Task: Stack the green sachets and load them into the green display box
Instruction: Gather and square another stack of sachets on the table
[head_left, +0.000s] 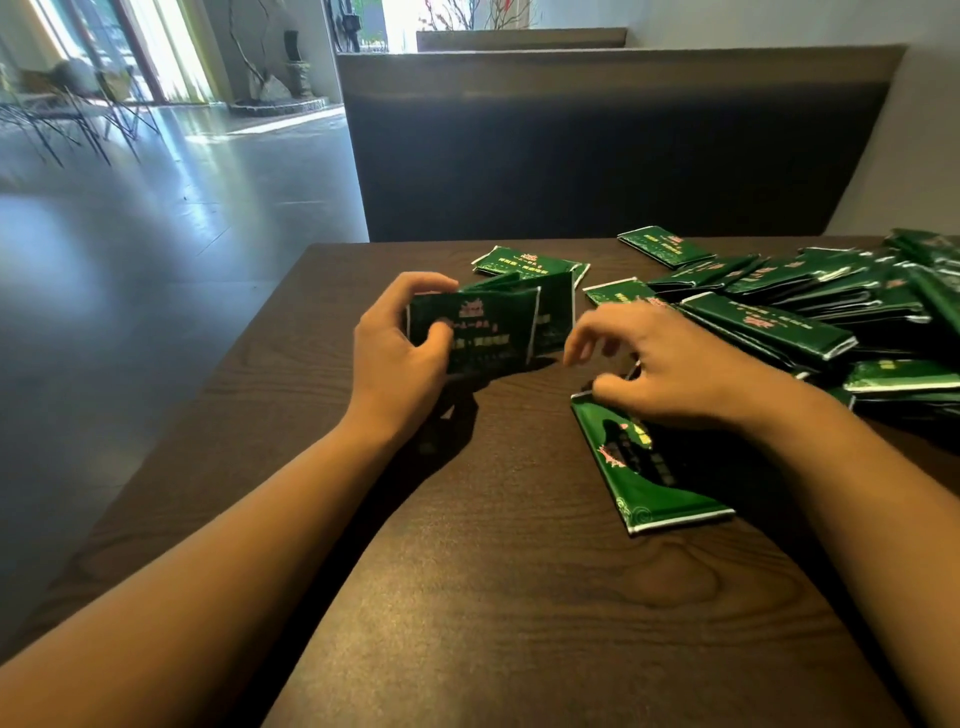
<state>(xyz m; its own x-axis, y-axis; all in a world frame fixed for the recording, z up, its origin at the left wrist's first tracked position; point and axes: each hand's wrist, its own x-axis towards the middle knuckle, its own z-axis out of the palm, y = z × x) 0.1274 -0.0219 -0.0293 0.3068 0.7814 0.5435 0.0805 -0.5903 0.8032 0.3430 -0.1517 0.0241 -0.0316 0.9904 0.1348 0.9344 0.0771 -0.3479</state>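
Note:
My left hand (400, 343) grips a small stack of green sachets (493, 327), held upright on its edge above the dark wooden table (467, 571). My right hand (670, 364) hovers with curled fingers over a single green sachet (649, 478) lying flat on the table; its thumb and fingertips touch that sachet's far end. A loose pile of green sachets (831, 306) spreads across the table's right side. No green display box is in view.
Two stray sachets (530, 262) (665, 247) lie near the table's far edge. A dark upholstered booth back (597, 145) stands behind the table. To the left the table edge drops to a glossy floor (156, 234).

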